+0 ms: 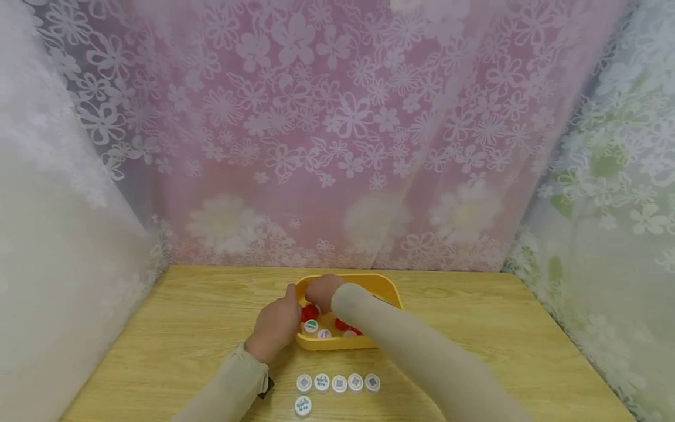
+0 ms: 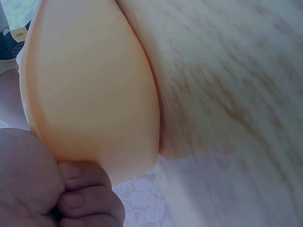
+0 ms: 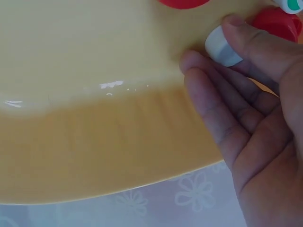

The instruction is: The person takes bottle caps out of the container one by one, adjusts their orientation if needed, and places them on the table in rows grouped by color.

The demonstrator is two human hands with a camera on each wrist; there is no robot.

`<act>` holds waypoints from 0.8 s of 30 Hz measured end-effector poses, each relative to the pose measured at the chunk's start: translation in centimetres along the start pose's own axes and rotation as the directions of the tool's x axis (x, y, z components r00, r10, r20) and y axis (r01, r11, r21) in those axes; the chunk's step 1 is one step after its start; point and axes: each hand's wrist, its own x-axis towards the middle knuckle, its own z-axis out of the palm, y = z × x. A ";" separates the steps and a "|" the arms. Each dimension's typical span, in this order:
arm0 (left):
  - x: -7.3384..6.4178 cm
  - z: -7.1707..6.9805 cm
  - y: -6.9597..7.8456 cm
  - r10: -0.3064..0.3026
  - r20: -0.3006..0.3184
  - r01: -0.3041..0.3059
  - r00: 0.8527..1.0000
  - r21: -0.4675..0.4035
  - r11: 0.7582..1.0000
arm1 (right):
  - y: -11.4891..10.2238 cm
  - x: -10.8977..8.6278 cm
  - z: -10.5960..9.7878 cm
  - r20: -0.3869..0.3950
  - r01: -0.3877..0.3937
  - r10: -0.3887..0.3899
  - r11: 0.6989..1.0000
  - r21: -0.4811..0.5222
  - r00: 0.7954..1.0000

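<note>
A yellow plastic tub (image 1: 343,344) stands on the table with red and white bottle caps in it. At the tub's left end my left hand (image 1: 276,325) grips the rim; the left wrist view has its curled fingers (image 2: 90,203) against the outer wall. My right hand (image 1: 323,290) reaches inside, near the far left corner. Between thumb and fingers it pinches a white cap (image 3: 220,46), close over the tub floor. Beside that hand lie a red cap (image 1: 309,312) and a white cap with a green print (image 1: 311,326).
In front of the tub, a row of several white caps (image 1: 339,384) lies on the wooden table (image 1: 211,328). One more printed white cap (image 1: 303,405) sits below the row's left end. Flowered curtains (image 1: 327,146) enclose the back and both sides.
</note>
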 end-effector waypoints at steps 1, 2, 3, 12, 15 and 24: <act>0.0 0.0 0.0 0.004 -0.002 -0.004 1.000 -0.004 1.000 | 0.0 0.0 0.2 -0.004 0.003 -0.003 1.000 -0.010 1.000; 0.0 0.1 0.1 0.008 -0.004 -0.009 1.000 -0.008 1.000 | 0.1 0.1 0.4 -0.012 0.004 -0.004 1.000 -0.015 1.000; 0.0 0.1 0.1 0.009 -0.006 -0.009 1.000 -0.012 1.000 | 0.2 0.1 0.6 -0.018 0.004 -0.005 1.000 -0.019 1.000; 0.1 0.3 -0.4 0.001 -0.021 -0.002 1.000 -0.026 1.000 | 0.6 0.2 1.0 -0.037 0.023 -0.023 1.000 0.011 0.999; 0.2 0.2 -0.6 0.010 -0.033 -0.010 0.999 -0.025 1.000 | 1.2 0.2 1.2 -0.047 0.048 -0.048 0.999 -0.001 0.998; 0.3 0.2 -0.2 -0.006 -0.005 0.006 1.000 0.017 1.000 | 2.3 -4.4 -0.6 -0.267 0.147 -0.137 0.989 0.017 0.954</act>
